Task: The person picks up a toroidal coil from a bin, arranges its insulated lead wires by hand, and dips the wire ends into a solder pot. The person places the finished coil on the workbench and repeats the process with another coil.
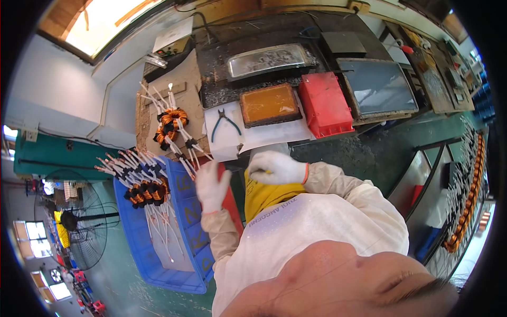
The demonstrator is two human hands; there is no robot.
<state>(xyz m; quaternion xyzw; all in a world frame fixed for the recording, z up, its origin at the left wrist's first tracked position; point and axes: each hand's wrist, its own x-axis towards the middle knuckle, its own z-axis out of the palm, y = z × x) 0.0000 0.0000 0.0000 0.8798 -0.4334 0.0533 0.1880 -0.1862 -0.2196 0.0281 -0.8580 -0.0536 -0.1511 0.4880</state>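
One blue crate, left of the left hand, holds several copper coils. Beyond that hand lie at least two board coils, their white leads reaching its fingers; whether it grips them, I can't tell. The right hand is curled, its contents unclear. Beyond: one amber-filled tray, one red box.

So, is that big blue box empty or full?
Partly filled: the blue box holds orange-and-black coils with long white leads, and its bare blue plastic shows around them.
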